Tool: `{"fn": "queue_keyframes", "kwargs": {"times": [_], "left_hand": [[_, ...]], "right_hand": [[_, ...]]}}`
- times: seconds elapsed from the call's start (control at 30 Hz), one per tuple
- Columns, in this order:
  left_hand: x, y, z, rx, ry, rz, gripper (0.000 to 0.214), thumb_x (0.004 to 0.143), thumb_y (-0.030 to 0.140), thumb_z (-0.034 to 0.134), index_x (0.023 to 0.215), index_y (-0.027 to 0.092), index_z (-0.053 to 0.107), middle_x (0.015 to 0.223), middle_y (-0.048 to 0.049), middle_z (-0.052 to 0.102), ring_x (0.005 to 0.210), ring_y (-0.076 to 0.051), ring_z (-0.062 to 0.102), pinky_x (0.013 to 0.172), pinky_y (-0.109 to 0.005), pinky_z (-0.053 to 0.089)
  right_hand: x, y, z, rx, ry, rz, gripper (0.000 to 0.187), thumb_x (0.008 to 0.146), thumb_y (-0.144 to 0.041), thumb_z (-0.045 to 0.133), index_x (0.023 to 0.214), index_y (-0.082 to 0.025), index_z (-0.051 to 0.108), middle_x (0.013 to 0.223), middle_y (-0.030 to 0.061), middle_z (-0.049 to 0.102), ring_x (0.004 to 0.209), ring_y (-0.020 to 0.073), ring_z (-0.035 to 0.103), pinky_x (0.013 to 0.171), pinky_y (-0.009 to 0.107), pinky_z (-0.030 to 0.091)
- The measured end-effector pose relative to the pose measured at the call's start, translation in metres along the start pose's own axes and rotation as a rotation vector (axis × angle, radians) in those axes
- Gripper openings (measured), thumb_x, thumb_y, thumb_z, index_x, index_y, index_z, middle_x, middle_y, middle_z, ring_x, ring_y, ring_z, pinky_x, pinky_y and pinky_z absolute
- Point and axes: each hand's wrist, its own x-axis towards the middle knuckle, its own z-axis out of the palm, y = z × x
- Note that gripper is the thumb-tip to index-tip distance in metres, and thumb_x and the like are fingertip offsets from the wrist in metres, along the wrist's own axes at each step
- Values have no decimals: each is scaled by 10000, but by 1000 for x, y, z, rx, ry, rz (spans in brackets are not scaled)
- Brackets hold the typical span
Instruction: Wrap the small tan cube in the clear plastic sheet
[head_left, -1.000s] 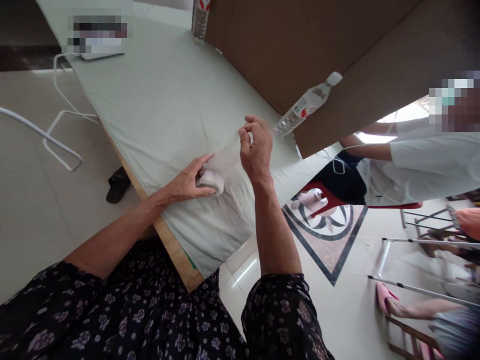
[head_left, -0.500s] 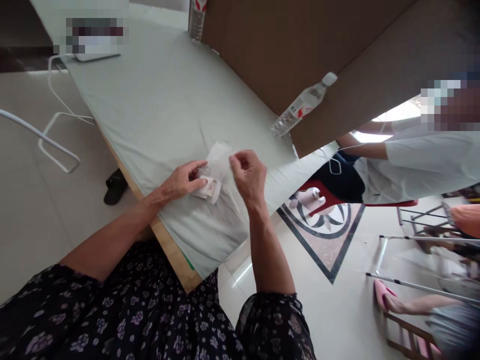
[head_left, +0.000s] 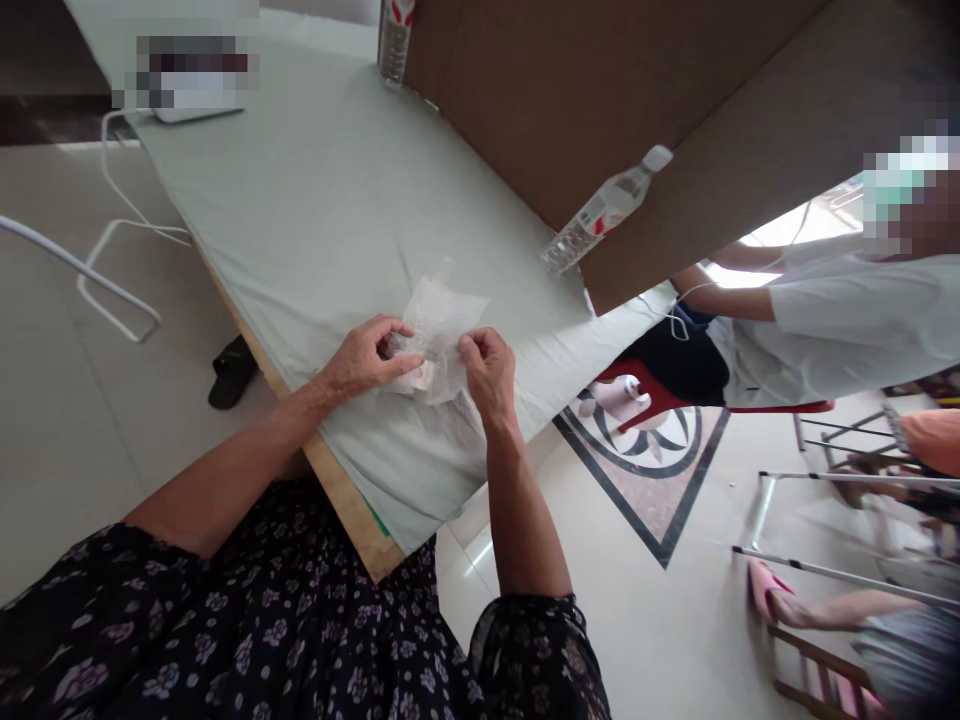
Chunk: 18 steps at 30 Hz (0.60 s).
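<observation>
A thin clear plastic bag (head_left: pixel 442 320) lies on the pale cloth of the table (head_left: pixel 330 200), near its front corner, with a small pinkish-white thing inside. My left hand (head_left: pixel 364 357) pinches the bag's left side, over that small thing. My right hand (head_left: pixel 487 368) pinches the bag's lower right edge. Both hands rest low on the cloth, close together.
A lying plastic water bottle (head_left: pixel 604 210) rests against a large brown cardboard sheet (head_left: pixel 600 90) at the table's back. Another bottle (head_left: pixel 394 40) stands far back. A seated person in white (head_left: pixel 817 320) is at the right. White wire frames (head_left: pixel 112 300) and a dark shoe (head_left: pixel 229 370) lie on the floor.
My right hand has come down from a raised position to the cloth, bringing the stretched bag down with it. The bag now lies spread between both hands. My left hand has barely moved.
</observation>
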Motion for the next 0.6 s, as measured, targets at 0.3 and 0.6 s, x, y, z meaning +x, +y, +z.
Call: {"fn": "queue_keyframes", "kwargs": {"times": [0.3, 0.6], "left_hand": [[8, -19, -5, 140, 229, -20, 150, 794, 305, 605, 692, 207, 558, 1076, -89, 743, 888, -194, 662, 825, -354, 544], [8, -30, -11, 488, 434, -21, 76, 727, 211, 628, 721, 239, 558, 839, -56, 695, 902, -267, 632, 965, -490, 499]], "right_hand": [[6, 15, -4, 108, 133, 4, 212, 876, -423, 543, 790, -233, 582, 720, -16, 605, 685, 141, 532, 679, 292, 444], [13, 41, -13, 36, 235, 85, 158, 820, -344, 564, 882, -213, 629, 796, 23, 688, 734, 166, 605, 738, 329, 494]]}}
